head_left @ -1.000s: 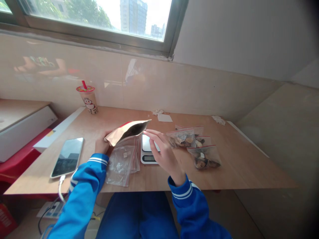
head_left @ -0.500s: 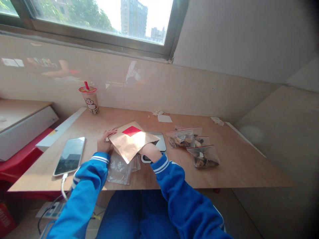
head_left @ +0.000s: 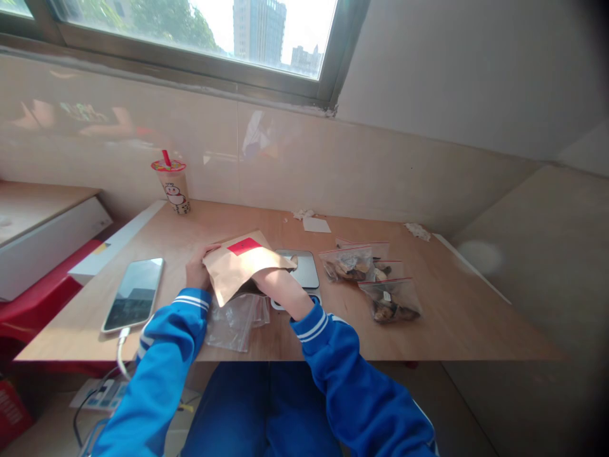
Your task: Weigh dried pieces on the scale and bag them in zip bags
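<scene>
Left hand (head_left: 196, 270): curled around the left edge of the kraft paper pouch (head_left: 233, 274), fingers and thumb pinching it. Looks like a firm grip, not a hard clench.

Right hand (head_left: 272, 284): pushed into the pouch's mouth, with the fingers out of sight, so I can't tell if it's gripping anything in there.

Pouch position: held up just over the wooden table (head_left: 457, 317), right beside the digital kitchen scale (head_left: 297, 270), with its lower corner hanging over a clear zip bag (head_left: 235, 324). Can't tell if the two are touching.

Handling: my guess is it's really light and soft. Thin paper like that should crease easily and won't hold its shape if squeezed, though it probably isn't fragile.

Best grip: I'd pinch the side edge near the mouth, like the left hand is doing, and keep the opening free.

Nearby: two zip bags of dried brown pieces (head_left: 346, 264) (head_left: 389, 302) sit right of the scale, and they look slippery to pick up.

Change from half a second ago: the pouch sits further left, and more of the scale's top shows.
</scene>
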Available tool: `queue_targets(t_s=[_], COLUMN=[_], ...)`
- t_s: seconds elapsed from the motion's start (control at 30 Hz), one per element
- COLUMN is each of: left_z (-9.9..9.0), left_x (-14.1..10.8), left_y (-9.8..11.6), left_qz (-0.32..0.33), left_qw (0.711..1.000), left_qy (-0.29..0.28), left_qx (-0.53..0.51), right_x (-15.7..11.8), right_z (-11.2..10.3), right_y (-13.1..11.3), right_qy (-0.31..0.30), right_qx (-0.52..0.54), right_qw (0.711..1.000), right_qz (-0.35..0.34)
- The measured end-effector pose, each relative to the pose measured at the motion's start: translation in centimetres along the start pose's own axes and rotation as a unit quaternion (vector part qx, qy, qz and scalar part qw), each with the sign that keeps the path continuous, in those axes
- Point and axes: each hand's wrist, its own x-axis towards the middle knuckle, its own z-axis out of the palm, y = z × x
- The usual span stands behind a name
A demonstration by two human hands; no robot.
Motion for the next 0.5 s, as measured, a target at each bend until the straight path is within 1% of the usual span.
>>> queue_targets(t_s=[0.1, 0.2, 0.33, 0.43, 0.5], left_z=[-0.1, -0.1, -0.1, -0.2, -0.3], left_x=[-0.1, -0.1, 0.0, 0.0, -0.1], left_y=[0.1, -0.2, -0.6, -0.6, -0.6], left_qz=[-0.028, -0.037, -0.042, -0.048, -0.048], left_qw=[0.999, 0.999, 0.998, 0.998, 0.998], left_qy=[-0.02, -0.03, -0.037, -0.039, -0.037], left_qx=[-0.004, -0.011, 0.007, 0.022, 0.026], right_x=[-0.6, -0.8, -0.7, -0.6, -0.6], right_z=[-2.2, -3.6, -3.8, -3.9, -4.2], right_y=[-0.8, -1.4, -1.3, -0.5, 0.0], right_qy=[0.011, 0.024, 0.054, 0.085, 0.1], right_qx=[-0.075, -0.157, -0.221, -0.228, -0.226], right_qw=[0.996, 0.982, 0.962, 0.952, 0.95], right_qz=[-0.047, -0.101, -0.152, -0.187, -0.19])
